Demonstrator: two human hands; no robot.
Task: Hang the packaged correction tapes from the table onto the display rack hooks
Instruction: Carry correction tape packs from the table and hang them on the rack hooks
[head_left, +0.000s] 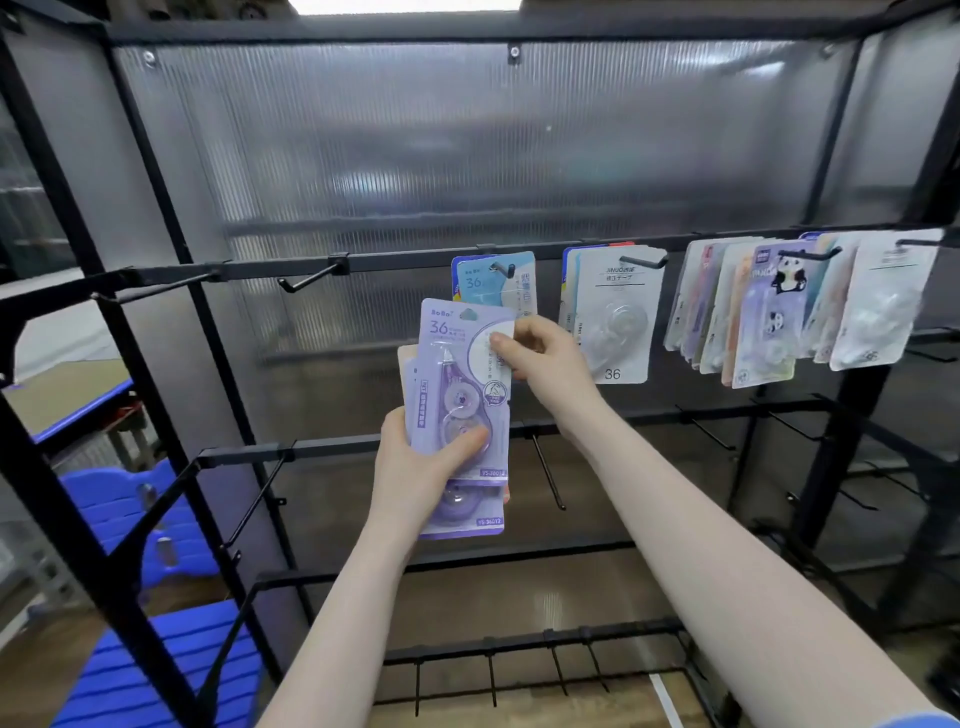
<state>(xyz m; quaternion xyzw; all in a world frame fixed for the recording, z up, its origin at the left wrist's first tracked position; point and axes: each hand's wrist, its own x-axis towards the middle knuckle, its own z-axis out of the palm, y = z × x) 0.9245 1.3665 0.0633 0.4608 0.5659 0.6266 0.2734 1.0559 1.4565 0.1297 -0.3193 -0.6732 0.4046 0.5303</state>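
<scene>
Purple correction-tape packs (457, 415) are gripped as a stack by the left hand (421, 467), below the blue pack's hook (503, 268); the front card's top edge is pinched by the right hand (540, 358) — if pulled carelessly, the stack could be fanned and dropped.

We see our left hand (415, 467) gripping a small stack of purple correction tape packs (457, 415) in front of the black display rack (156, 270). Our right hand (540, 358) pinches the top right edge of the front pack. Just behind it, a blue pack (488, 280) hangs on a hook (503, 268). To the right hang a white pack (618, 322) and a crowded bunch with a panda pack (774, 312). An empty hook (311, 278) sticks out on the left.
</scene>
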